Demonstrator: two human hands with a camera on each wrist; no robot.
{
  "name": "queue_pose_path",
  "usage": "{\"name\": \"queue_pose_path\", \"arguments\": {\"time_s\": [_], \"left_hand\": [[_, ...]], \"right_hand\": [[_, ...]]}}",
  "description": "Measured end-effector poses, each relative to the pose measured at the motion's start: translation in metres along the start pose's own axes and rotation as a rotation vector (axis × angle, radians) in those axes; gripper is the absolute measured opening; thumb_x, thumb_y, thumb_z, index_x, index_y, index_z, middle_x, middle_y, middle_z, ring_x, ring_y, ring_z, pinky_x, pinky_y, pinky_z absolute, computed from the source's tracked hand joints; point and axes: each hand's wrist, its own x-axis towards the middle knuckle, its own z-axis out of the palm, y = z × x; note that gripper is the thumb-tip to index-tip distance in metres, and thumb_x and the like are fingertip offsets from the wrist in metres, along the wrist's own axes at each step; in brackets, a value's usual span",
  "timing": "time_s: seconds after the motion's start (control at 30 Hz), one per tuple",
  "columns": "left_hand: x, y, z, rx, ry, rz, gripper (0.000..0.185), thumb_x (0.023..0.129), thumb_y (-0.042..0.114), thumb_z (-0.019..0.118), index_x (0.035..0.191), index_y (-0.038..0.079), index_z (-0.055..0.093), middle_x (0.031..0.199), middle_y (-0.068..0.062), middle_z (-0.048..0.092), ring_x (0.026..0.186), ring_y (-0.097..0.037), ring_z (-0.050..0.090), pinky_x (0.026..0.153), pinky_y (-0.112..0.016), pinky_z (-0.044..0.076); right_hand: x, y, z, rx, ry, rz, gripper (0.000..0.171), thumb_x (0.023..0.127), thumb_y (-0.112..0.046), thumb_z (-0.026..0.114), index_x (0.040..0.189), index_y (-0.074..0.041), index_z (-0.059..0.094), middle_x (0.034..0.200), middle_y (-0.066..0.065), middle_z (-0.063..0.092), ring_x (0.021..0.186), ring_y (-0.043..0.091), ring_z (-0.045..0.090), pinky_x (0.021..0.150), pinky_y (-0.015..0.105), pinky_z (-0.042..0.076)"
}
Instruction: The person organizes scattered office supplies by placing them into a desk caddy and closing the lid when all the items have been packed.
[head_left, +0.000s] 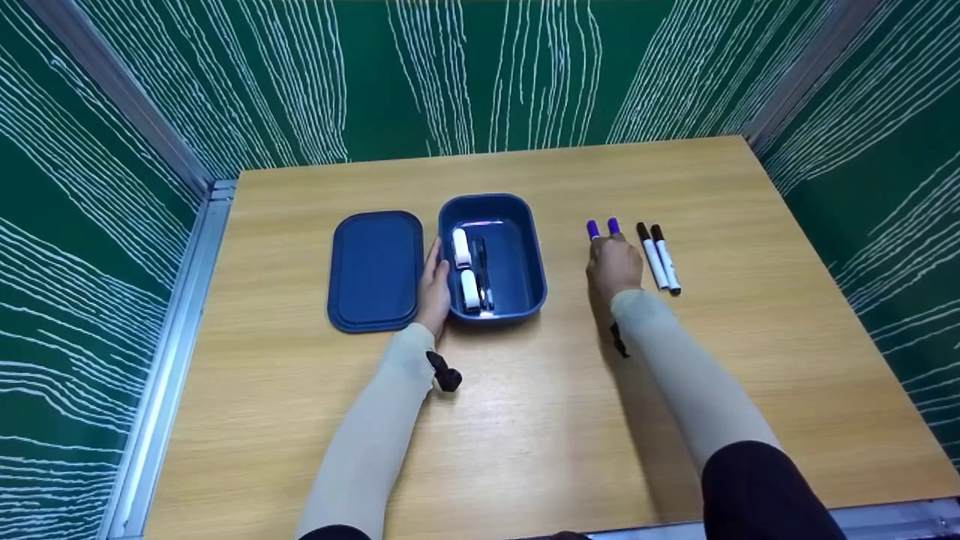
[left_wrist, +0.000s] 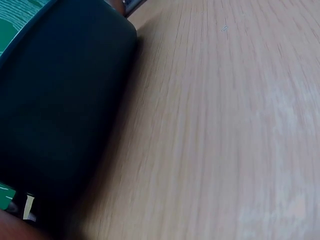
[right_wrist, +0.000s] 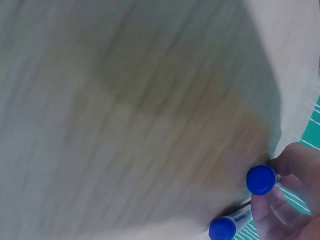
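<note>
My left hand (head_left: pixel 433 289) rests along the left side of an uncovered dark blue box (head_left: pixel 521 247), fingers mostly straight and the thumb at the rim. Inside the box lie two small white rounded objects (head_left: pixel 461 247) and dark pens (head_left: pixel 482 270). On the right, my right hand (head_left: pixel 616 264) pinches a purple-capped marker (right_wrist: pixel 261 180) by its blue end, between thumb and fingers. A second such marker (right_wrist: pixel 222 229) lies close beside it. The palm covers most of both markers in the head view, leaving their purple caps (head_left: pixel 614 225) showing.
Left of the box lies its flat blue lid (head_left: pixel 375 270). Two white markers with black caps (head_left: pixel 652 255) lie just right of my right hand. The wooden table (head_left: pixel 487 450) is enclosed by green walls with white streaks (head_left: pixel 375 75) and metal posts.
</note>
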Motion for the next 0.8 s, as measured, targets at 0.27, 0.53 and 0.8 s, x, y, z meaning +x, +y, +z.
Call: {"name": "queue_pose_path", "arguments": {"time_s": [0.27,0.53,0.8], "left_hand": [[-0.0013,0.0009,0.0009,-0.02,0.008,-0.001,0.051,0.108,0.018,0.034,0.158,0.023,0.025,0.164,0.001,0.022,0.152,-0.021,0.014,0.123,-0.039,0.013],[-0.0008,0.0003,0.0006,-0.021,0.014,0.002,0.051,0.108,0.019,0.035,0.157,0.022,0.026,0.164,-0.001,0.022,0.151,-0.021,0.015,0.123,-0.039,0.014],[0.0004,-0.0013,0.0008,-0.015,-0.001,0.012,0.051,0.108,0.018,0.033,0.158,0.02,0.023,0.164,-0.001,0.021,0.152,-0.021,0.014,0.123,-0.04,0.012]], "right_hand": [[-0.0015,-0.0032,-0.0014,0.091,-0.021,0.028,0.014,0.09,-0.001,0.061,0.101,0.001,0.07,0.099,0.023,0.067,0.091,0.041,0.066,0.079,0.051,0.055],[-0.0033,-0.0054,0.0012,0.181,-0.015,0.044,0.015,0.088,0.002,0.058,0.098,0.001,0.069,0.099,0.022,0.066,0.089,0.039,0.065,0.078,0.049,0.055],[-0.0042,-0.0015,0.0052,0.286,0.01,0.102,0.036,0.081,0.003,0.06,0.115,-0.001,0.07,0.118,0.025,0.062,0.101,0.041,0.062,0.085,0.051,0.054]]}}
